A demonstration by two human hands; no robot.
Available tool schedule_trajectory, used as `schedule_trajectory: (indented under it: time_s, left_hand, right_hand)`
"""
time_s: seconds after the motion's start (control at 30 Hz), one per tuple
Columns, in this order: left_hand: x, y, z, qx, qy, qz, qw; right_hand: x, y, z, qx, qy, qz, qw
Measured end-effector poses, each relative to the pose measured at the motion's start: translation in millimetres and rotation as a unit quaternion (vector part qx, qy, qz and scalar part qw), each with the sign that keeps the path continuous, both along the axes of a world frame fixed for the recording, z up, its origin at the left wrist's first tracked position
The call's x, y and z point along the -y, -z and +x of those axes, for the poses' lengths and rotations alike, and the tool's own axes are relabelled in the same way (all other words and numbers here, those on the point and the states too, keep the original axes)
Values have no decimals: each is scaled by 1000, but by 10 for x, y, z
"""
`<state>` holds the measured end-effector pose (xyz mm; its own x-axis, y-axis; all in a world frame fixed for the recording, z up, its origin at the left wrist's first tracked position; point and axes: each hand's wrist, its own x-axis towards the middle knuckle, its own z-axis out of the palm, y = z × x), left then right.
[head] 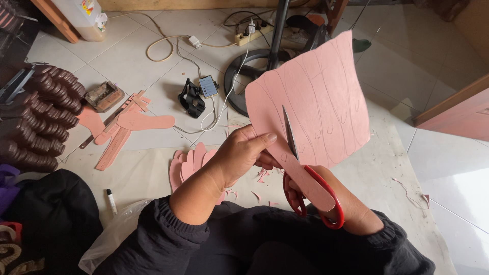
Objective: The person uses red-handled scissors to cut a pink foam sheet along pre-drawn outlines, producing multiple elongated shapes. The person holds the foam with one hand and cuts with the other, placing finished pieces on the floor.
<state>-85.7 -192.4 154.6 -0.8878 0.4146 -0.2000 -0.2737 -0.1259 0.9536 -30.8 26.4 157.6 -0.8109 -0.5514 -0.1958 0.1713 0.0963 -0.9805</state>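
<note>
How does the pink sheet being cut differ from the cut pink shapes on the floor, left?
The pink sheet is held up by the left hand with red-handled scissors in the right hand cutting it; the cut shapes lie flat, untouched. The sheet is large, with drawn outlines; the shapes are small and sole-like. Both are pink.

Pale tiled floor (387, 66), fan base (249, 76) and power strip (252, 34) beyond the hands, wooden door (458, 109) to their right, daylight.

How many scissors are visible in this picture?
1. The red-handled scissors are in the right hand, cutting the pink sheet that the left hand holds. Others may be hidden among the clutter on the floor.
</note>
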Motion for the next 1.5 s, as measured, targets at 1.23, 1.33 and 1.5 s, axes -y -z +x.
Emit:
schedule_trajectory:
  time_s: [1.23, 1.33, 1.5]
  left_hand:
    - [-5, 129, -11, -11, -9, 74, 997]
    - [-17, 183, -34, 0, -19, 64, 998]
    - [-43, 261, -101, -137, -140, 39, 980]
  right_hand:
    - [68, 143, -44, -2, 85, 120, 989]
    - [69, 120, -67, 8, 88, 147, 985]
    - [106, 118, -72, 22, 76, 135, 988]
